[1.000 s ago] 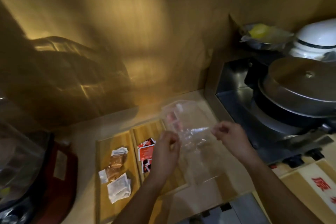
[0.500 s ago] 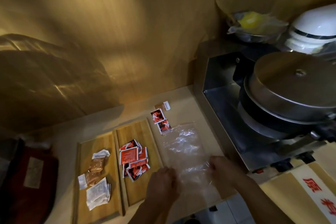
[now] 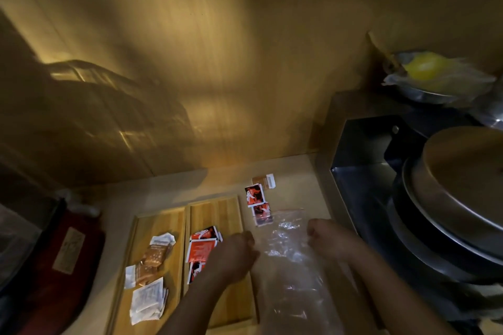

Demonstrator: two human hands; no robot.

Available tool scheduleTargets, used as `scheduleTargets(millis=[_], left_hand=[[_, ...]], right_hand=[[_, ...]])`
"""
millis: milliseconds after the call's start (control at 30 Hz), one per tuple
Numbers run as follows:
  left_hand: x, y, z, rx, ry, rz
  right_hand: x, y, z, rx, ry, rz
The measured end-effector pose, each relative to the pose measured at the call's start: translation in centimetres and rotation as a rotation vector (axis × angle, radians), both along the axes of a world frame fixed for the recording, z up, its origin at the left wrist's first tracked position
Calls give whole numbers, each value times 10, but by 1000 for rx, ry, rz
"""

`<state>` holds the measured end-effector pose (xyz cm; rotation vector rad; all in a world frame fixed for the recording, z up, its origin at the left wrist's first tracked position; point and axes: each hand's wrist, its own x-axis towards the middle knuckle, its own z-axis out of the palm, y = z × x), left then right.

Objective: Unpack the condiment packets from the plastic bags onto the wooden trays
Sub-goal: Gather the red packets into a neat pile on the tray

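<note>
Head view: nearest, the clear plastic bag (image 3: 288, 269) lies flat on the tabletop (image 3: 295, 179) and looks empty, with both hands working at its edges. The left hand (image 3: 239, 249) has its fingers (image 3: 249, 238) curled on the bag's left edge, and the right hand (image 3: 326, 239) has its fingers (image 3: 313, 228) curled on the right edge, each apparently pinching the film. Left of the left fingers the two wooden trays sit side by side. The right tray (image 3: 217, 215), just beside those fingers, carries a heap of red packets (image 3: 202, 246). The left tray (image 3: 163, 223), farther out, carries brown and white packets (image 3: 151, 264). Beyond the fingers, past the bag's far end, three loose packets (image 3: 255, 194), two red and one brown, lie on the bare tabletop rather than on a tray, and the nearest red one touches or slips under the bag's end. The unpacking looks largely done, with those three strays left to sort onto the trays and the bag to put aside. A second ago the bag was held up over the right tray with red showing inside; it is now down and emptied. Compared with half a second ago, the hands grip farther up the bag, closer to the strays.
</note>
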<state>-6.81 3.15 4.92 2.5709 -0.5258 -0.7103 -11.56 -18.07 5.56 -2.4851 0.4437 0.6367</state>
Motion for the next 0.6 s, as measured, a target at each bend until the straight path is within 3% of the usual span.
scheduleTargets(millis=[267, 600], left_hand=[[58, 12, 3, -109, -388, 284], [80, 19, -66, 139, -325, 137]], right_hand=[[57, 18, -1, 90, -174, -101], [111, 50, -33, 171, -222, -240]])
